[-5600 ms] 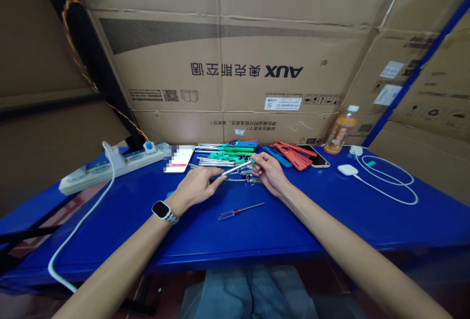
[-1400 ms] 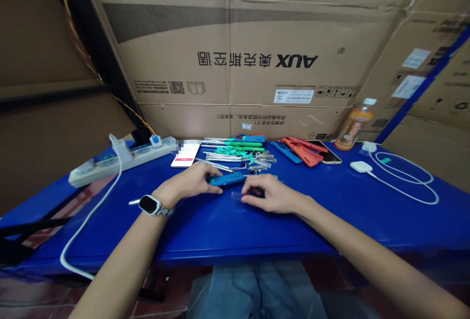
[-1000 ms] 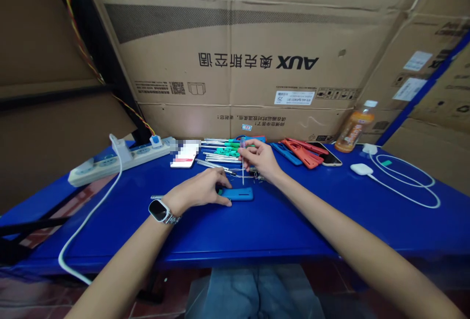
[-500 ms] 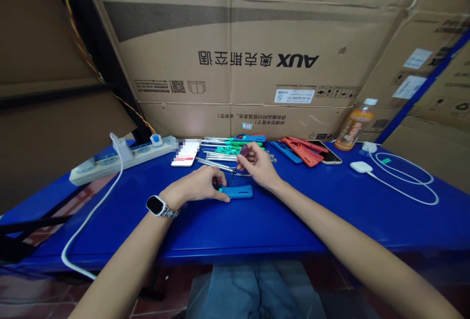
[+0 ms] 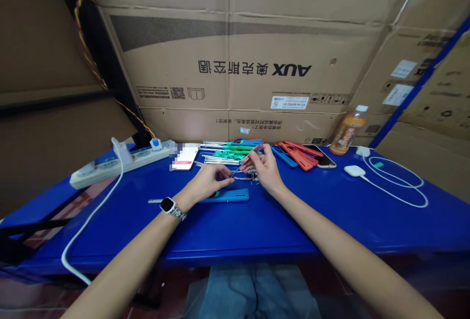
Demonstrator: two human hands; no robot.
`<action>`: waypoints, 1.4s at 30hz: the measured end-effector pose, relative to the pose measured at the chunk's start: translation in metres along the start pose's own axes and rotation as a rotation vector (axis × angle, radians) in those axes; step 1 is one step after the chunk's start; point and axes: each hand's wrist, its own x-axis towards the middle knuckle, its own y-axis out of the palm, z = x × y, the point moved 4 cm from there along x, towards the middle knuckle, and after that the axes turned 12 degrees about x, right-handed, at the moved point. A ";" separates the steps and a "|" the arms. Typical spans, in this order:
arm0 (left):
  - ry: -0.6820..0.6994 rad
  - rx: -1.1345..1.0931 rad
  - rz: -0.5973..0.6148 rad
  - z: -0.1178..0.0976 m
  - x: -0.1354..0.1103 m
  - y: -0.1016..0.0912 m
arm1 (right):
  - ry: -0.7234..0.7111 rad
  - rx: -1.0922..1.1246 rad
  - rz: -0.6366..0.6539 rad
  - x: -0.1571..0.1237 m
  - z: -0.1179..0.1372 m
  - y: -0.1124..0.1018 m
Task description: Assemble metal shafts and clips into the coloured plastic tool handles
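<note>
My right hand (image 5: 266, 170) is closed around the purple handle of a small screwdriver (image 5: 258, 148), its thin shaft slanting down to the left. My left hand (image 5: 207, 182) has thumb and forefinger pinched at the screwdriver's tip; whatever is between them is too small to make out. Just below the left hand, a blue stick lighter (image 5: 235, 195) lies flat on the table, its metal tube pointing left and its middle partly covered by that hand. Tiny loose parts (image 5: 254, 180) lie by my right fingers. Behind the hands are green trigger pieces (image 5: 223, 154) and metal tubes (image 5: 213, 161).
Red lighter shells (image 5: 299, 155) and a phone (image 5: 325, 157) lie at the right back, near an orange drink bottle (image 5: 347, 130) and a white charging cable (image 5: 411, 199). A power strip (image 5: 121, 162) and another phone (image 5: 187, 155) are at the left. Cardboard (image 5: 176, 123) walls the back.
My left hand has let go of the blue lighter and risen to the screwdriver's tip. My right hand has turned the screwdriver so its shaft points down to the left.
</note>
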 end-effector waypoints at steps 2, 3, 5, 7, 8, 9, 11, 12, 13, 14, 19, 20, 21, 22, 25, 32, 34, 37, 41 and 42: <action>-0.002 -0.014 -0.001 0.000 0.001 0.002 | 0.000 0.002 -0.004 -0.001 0.000 0.001; -0.001 -0.017 0.003 0.000 0.001 0.003 | 0.001 0.004 -0.004 -0.001 0.000 0.001; 0.003 -0.016 0.011 0.000 0.002 0.004 | -0.001 0.013 -0.006 -0.001 0.000 0.001; 0.005 -0.017 0.007 0.001 0.002 0.004 | -0.008 0.019 -0.012 -0.002 0.001 0.001; 0.007 -0.020 0.005 0.001 0.002 0.003 | -0.012 0.018 -0.017 -0.002 0.002 0.001; 0.010 -0.021 0.005 0.001 0.001 0.003 | -0.014 0.014 -0.021 -0.002 0.003 0.000; 0.018 -0.020 0.002 -0.001 0.001 0.001 | -0.009 0.003 -0.021 -0.002 0.004 0.001; 0.023 -0.018 0.002 -0.001 0.000 0.001 | -0.002 -0.006 -0.021 -0.002 0.004 0.001; 0.028 -0.014 0.002 -0.003 0.000 0.000 | 0.007 -0.016 -0.022 -0.002 0.004 0.001; 0.031 -0.011 -0.001 -0.003 0.000 0.000 | 0.015 -0.027 -0.024 -0.003 0.004 0.001; 0.019 -0.011 -0.022 -0.006 -0.001 -0.002 | 0.009 -0.071 -0.038 -0.003 0.006 0.002; 0.017 -0.012 -0.024 -0.007 -0.001 -0.002 | 0.002 -0.071 -0.041 -0.004 0.006 0.002; 0.017 -0.012 -0.025 -0.007 -0.001 -0.002 | -0.005 -0.068 -0.043 -0.004 0.007 0.002; 0.017 -0.013 -0.027 -0.007 0.000 -0.002 | -0.010 -0.063 -0.044 -0.004 0.007 0.002; 0.023 -0.017 -0.024 -0.006 0.000 -0.001 | -0.026 -0.042 -0.048 -0.004 0.007 0.002; 0.022 0.017 0.011 -0.005 0.000 0.003 | 0.003 -0.058 -0.039 -0.005 0.003 0.004; 0.017 0.031 0.001 -0.006 -0.001 0.003 | -0.011 -0.074 -0.028 -0.006 0.004 0.005; 0.027 0.114 -0.062 -0.011 -0.003 0.001 | -0.045 -0.079 -0.023 -0.008 0.006 0.008; 0.060 0.199 -0.117 -0.017 -0.005 0.002 | -0.040 -0.087 -0.023 -0.008 0.006 0.007; 0.061 0.193 -0.110 -0.017 -0.005 0.004 | -0.036 -0.102 -0.023 -0.007 0.006 0.006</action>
